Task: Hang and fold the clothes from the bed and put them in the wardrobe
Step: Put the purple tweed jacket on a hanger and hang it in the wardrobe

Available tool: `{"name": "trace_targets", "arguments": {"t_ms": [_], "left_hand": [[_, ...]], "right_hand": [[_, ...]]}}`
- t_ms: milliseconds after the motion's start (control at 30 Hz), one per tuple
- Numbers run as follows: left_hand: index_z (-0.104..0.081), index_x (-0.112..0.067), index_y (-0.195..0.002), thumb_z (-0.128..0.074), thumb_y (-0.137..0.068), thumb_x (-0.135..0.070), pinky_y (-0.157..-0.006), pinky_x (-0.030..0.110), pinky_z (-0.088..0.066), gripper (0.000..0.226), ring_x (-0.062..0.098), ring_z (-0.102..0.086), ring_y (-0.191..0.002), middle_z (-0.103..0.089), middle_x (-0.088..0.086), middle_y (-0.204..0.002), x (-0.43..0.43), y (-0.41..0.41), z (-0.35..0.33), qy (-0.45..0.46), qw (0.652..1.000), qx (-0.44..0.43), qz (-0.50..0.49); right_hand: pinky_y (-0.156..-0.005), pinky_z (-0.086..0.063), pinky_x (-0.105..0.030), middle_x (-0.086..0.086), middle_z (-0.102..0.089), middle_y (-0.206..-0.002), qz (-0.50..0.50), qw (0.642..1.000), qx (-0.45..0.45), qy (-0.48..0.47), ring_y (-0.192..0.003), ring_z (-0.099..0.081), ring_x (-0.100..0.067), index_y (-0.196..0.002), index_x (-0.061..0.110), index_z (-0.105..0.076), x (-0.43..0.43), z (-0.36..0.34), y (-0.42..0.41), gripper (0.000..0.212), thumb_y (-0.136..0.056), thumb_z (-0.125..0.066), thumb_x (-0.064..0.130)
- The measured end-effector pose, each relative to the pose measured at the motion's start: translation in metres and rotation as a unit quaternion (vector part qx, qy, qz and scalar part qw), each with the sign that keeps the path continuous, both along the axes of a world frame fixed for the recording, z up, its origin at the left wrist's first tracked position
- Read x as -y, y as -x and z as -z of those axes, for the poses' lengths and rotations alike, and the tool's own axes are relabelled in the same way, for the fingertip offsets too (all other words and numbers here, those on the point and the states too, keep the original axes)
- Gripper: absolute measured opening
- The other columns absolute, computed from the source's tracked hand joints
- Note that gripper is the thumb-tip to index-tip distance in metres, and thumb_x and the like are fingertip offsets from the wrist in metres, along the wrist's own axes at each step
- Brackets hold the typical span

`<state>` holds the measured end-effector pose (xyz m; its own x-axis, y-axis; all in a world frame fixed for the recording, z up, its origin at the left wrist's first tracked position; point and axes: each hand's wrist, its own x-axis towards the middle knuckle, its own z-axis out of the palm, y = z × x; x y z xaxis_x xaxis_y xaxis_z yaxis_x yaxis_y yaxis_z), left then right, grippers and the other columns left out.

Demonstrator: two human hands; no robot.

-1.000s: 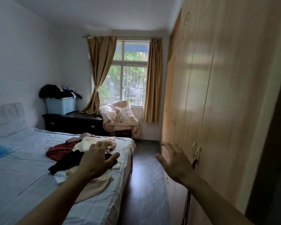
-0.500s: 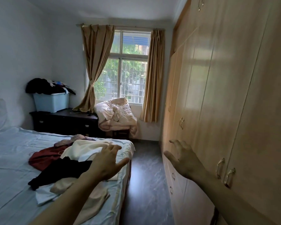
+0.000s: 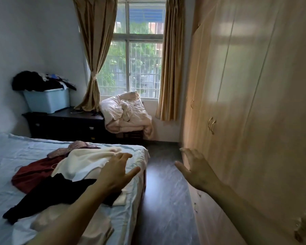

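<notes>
Now: clothes lie heaped on the bed (image 3: pixel 16 156), toward its wardrobe-side edge: a cream piece (image 3: pixel 88 161) mid-pile, a black piece (image 3: pixel 60 191) nearer me, a red piece (image 3: pixel 32 174) further in from that edge. Left hand (image 3: pixel 116 172) hovers over cream and black, fingers spread and released, holding nothing; contact with the cloth can't be judged. Right hand (image 3: pixel 197 171) is off the bed, over the floor beside the wardrobe (image 3: pixel 254 103), fingers likewise slack and empty. Wardrobe doors are closed. Step in hand, as judged: first pick from the pile. Best to take one piece alone, pinch at a collar or shoulder seam, lift clear so neighbours don't drag, then bring the right hand across to spread it on bare sheet. Containers: blue bin (image 3: pixel 48 100) on the dresser (image 3: pixel 65 124) beyond the bed, heaped with dark clothing (image 3: pixel 35 82) spilling past the rim; wardrobe contents unseen.
</notes>
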<state>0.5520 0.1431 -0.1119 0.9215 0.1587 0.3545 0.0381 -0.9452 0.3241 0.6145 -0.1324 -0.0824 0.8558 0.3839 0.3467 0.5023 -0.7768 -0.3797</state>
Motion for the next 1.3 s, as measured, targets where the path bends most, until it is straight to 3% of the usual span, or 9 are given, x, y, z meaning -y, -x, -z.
{"name": "trace_targets", "arguments": {"t_ms": [133,267,433,633,767,967,1300], "left_hand": [[-0.051,-0.028,-0.134,-0.039,-0.076,-0.079,-0.099,0.040,-0.046,0.078,0.021,-0.050,-0.121,-0.055,-0.002,-0.134,-0.009,-0.101,0.004,0.005,1.000,-0.004,-0.024],[-0.049,-0.027,-0.136,-0.051,-0.086,-0.068,-0.100,0.039,-0.044,0.065,0.020,-0.048,-0.123,-0.052,-0.003,-0.137,-0.012,-0.194,0.002,0.010,0.999,-0.011,-0.044],[-0.051,-0.023,-0.136,-0.053,-0.088,-0.064,-0.105,0.035,-0.038,0.064,0.020,-0.046,-0.127,-0.053,0.000,-0.138,-0.031,-0.289,-0.004,0.004,0.998,-0.012,-0.065],[-0.050,-0.024,-0.136,-0.029,-0.071,-0.082,-0.103,0.037,-0.042,0.090,0.019,-0.047,-0.126,-0.053,-0.002,-0.138,-0.068,-0.410,0.009,0.018,0.997,-0.030,-0.076],[-0.045,-0.023,-0.141,-0.047,-0.087,-0.070,-0.102,0.039,-0.043,0.071,0.021,-0.045,-0.128,-0.049,-0.001,-0.142,-0.102,-0.500,0.028,0.005,0.997,-0.036,-0.065],[-0.042,-0.026,-0.142,-0.046,-0.088,-0.070,-0.102,0.050,-0.042,0.069,0.023,-0.042,-0.132,-0.045,-0.002,-0.146,-0.155,-0.639,0.018,0.014,0.995,-0.031,-0.093],[-0.045,-0.026,-0.141,-0.048,-0.089,-0.068,-0.103,0.046,-0.042,0.067,0.020,-0.045,-0.128,-0.049,-0.003,-0.142,-0.195,-0.843,0.055,0.013,0.993,-0.068,-0.099]], "right_hand": [[-0.115,-0.032,-0.034,0.002,-0.038,-0.152,-0.018,1.000,-0.006,-0.024,-0.139,-0.035,-0.018,-0.148,0.024,-0.035,-0.013,0.012,-0.111,0.062,-0.095,-0.050,0.053],[-0.113,-0.034,-0.034,0.002,-0.038,-0.151,-0.020,0.998,-0.032,-0.049,-0.137,-0.037,-0.019,-0.147,0.025,-0.036,-0.025,0.015,-0.215,0.061,-0.095,-0.052,0.052],[-0.113,-0.033,-0.033,0.003,-0.038,-0.152,-0.036,0.998,-0.040,-0.041,-0.138,-0.036,-0.018,-0.147,0.025,-0.037,-0.046,0.020,-0.322,0.062,-0.094,-0.053,0.052],[-0.113,-0.034,-0.035,0.002,-0.037,-0.152,-0.049,0.998,-0.025,0.006,-0.140,-0.034,-0.018,-0.148,0.024,-0.035,-0.083,0.037,-0.450,0.064,-0.094,-0.052,0.053],[-0.115,-0.032,-0.038,0.002,-0.035,-0.154,-0.048,0.998,-0.023,0.045,-0.142,-0.031,-0.019,-0.149,0.023,-0.033,-0.116,0.049,-0.529,0.063,-0.095,-0.051,0.052],[-0.111,-0.037,-0.037,0.002,-0.043,-0.146,-0.042,0.996,-0.007,0.072,-0.134,-0.039,-0.018,-0.145,0.023,-0.039,-0.158,0.034,-0.664,0.058,-0.095,-0.051,0.050],[-0.114,-0.033,-0.035,0.001,-0.040,-0.149,-0.065,0.995,-0.044,0.056,-0.139,-0.034,-0.017,-0.146,0.024,-0.040,-0.216,0.068,-0.876,0.060,-0.093,-0.056,0.048]]}}
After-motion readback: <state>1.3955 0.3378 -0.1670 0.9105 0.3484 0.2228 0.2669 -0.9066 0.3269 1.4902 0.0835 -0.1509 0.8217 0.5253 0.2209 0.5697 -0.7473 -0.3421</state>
